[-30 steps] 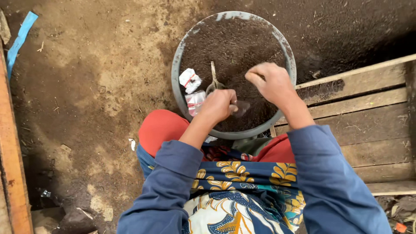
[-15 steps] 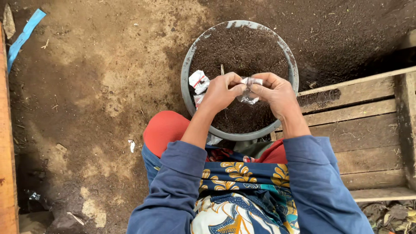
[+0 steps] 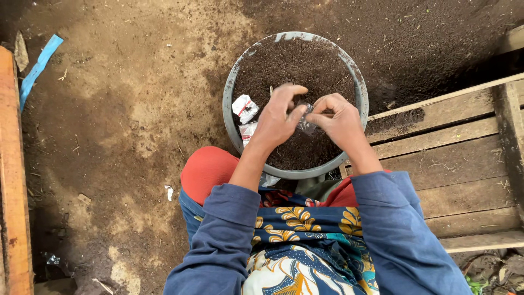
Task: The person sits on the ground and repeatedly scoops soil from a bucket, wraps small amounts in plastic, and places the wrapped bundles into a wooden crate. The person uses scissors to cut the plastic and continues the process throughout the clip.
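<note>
Hands (image 3: 308,117) lower over soil basin (image 3: 232,90)

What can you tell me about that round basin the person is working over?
The basin is round, with a grey, worn rim that looks like metal or plastic. It sits on the dirt ground, right in front of the person's knees and against a wooden pallet. Dark soil fills it almost to the rim. Small white and red packets lie on the soil at its left side. Both hands hover over it, holding a small clear bag.
</note>
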